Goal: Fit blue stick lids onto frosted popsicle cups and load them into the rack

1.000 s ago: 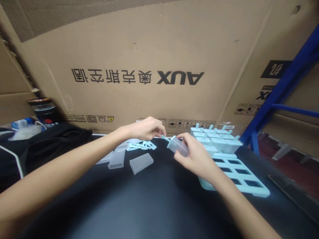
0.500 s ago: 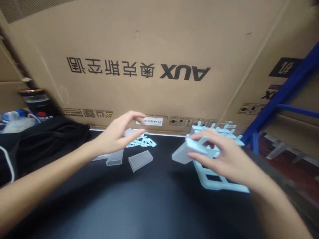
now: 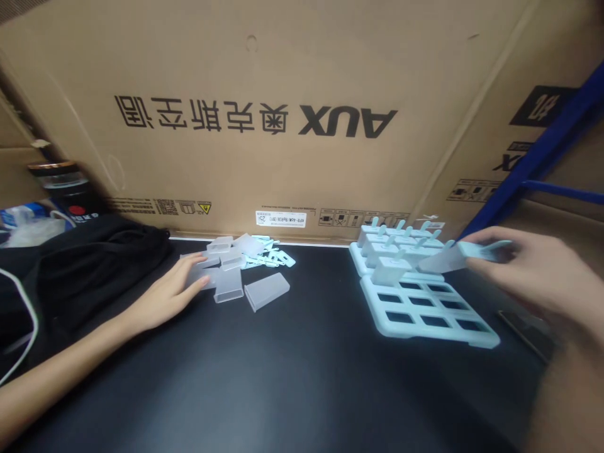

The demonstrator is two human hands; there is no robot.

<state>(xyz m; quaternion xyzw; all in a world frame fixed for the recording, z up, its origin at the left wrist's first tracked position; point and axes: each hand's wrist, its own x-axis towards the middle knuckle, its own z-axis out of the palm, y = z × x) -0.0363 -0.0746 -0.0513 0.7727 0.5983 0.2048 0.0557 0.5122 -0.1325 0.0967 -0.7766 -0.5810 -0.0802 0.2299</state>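
Observation:
In the head view, my right hand (image 3: 533, 270) grips a popsicle mold (image 3: 443, 259), a frosted clear cup with a light blue stick lid, tilted with its cup end pointing left. It is over the right edge of a light blue rack (image 3: 434, 321), where several lidded molds stand upright in the far rows and the near slots show bare openings. At the left, my left hand (image 3: 172, 292) reaches in among several frosted mold cups (image 3: 231, 286), thumb and fingers apart around one of them. A single cup (image 3: 267, 291) lies on its side right of the pile.
Light blue stick lids (image 3: 274, 258) are heaped behind the cups. A large cardboard box (image 3: 283, 176) closes off the back of the black table (image 3: 292, 371). Black cloth (image 3: 104, 264) and a dark bottle (image 3: 70, 192) sit left. A blue metal frame (image 3: 533, 163) rises at right.
My left hand has moved down and left to the cup pile. My right hand has carried the lidded mold rightward, from the rack's left side to its right edge.

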